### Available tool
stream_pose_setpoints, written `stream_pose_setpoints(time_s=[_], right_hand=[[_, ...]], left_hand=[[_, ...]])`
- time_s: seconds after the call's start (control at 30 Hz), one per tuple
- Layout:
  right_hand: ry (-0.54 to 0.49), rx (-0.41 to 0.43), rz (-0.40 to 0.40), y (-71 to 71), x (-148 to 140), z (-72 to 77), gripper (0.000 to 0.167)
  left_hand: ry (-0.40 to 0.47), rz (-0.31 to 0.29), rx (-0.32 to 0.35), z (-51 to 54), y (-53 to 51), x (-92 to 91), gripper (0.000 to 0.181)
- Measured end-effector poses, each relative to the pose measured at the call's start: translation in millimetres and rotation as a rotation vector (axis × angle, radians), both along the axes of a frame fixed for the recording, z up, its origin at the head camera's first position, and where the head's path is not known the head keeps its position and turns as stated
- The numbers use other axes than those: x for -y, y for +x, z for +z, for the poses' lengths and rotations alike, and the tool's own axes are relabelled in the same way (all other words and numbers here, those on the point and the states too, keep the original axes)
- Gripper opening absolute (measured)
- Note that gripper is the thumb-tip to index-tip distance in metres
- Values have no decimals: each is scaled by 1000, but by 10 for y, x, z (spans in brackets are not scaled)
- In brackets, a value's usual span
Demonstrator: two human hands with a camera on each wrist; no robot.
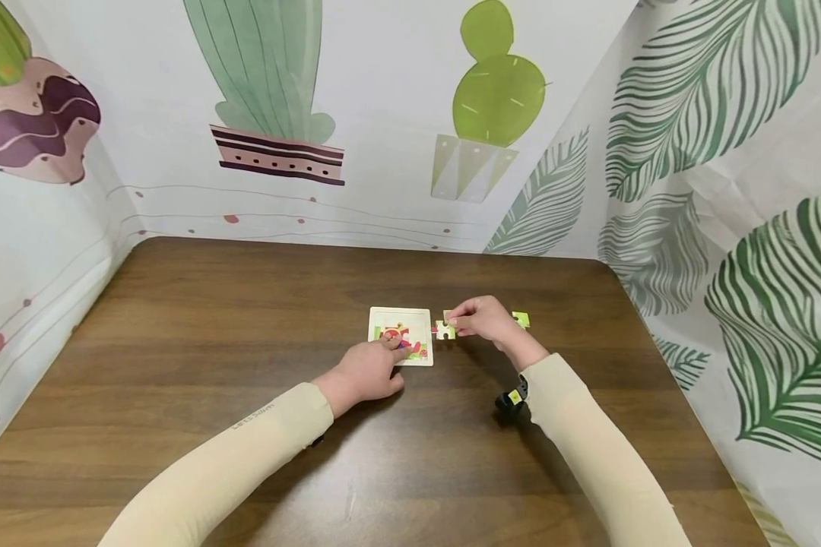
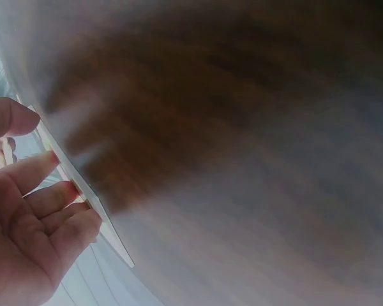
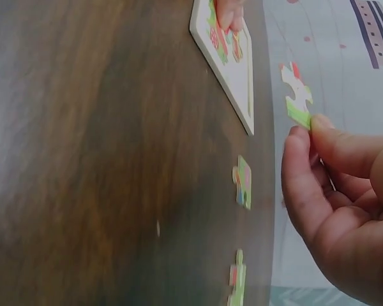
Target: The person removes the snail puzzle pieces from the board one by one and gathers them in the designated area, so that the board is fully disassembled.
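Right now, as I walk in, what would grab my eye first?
Probably the tall cactus printed on the wall behind the table. Next, the small puzzle board on the table, touched by the left hand, and the puzzle piece pinched beside it in the right hand's fingers.

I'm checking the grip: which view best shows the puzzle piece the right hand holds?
The right wrist view: the puzzle piece appears larger, mostly uncovered, pinched by the right hand. The head view shows it small; in the left wrist view I cannot make it out.
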State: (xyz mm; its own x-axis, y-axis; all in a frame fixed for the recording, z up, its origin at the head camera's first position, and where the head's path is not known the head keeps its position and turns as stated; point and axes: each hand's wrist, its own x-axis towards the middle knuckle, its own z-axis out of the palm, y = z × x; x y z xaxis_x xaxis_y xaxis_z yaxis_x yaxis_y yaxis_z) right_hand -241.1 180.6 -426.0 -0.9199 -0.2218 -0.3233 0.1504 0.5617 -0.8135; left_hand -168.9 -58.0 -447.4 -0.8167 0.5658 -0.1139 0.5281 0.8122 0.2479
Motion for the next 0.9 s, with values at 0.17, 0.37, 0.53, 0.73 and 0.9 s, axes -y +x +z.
stream_pose_setpoints(time_s=[0.17, 0.37, 0.53, 0.73, 0.9], right_hand=[[12, -19, -29, 58, -150, 9, 23], [-7, -16, -63, 95, -345, -8, 25], [0, 0, -77, 108, -496, -19, 28], [2, 17, -86, 143, -657, -15, 31], [-28, 36, -100, 163, -792, -25, 34]], left_hand=[[-1, -10, -6, 13, -4, -2, 54], [3, 0, 5, 13, -8, 1, 53], [-5, -5, 6, 23, -6, 8, 54], [9, -8, 4, 39, -7, 2, 53], [0, 0, 19, 52, -4, 5, 54]])
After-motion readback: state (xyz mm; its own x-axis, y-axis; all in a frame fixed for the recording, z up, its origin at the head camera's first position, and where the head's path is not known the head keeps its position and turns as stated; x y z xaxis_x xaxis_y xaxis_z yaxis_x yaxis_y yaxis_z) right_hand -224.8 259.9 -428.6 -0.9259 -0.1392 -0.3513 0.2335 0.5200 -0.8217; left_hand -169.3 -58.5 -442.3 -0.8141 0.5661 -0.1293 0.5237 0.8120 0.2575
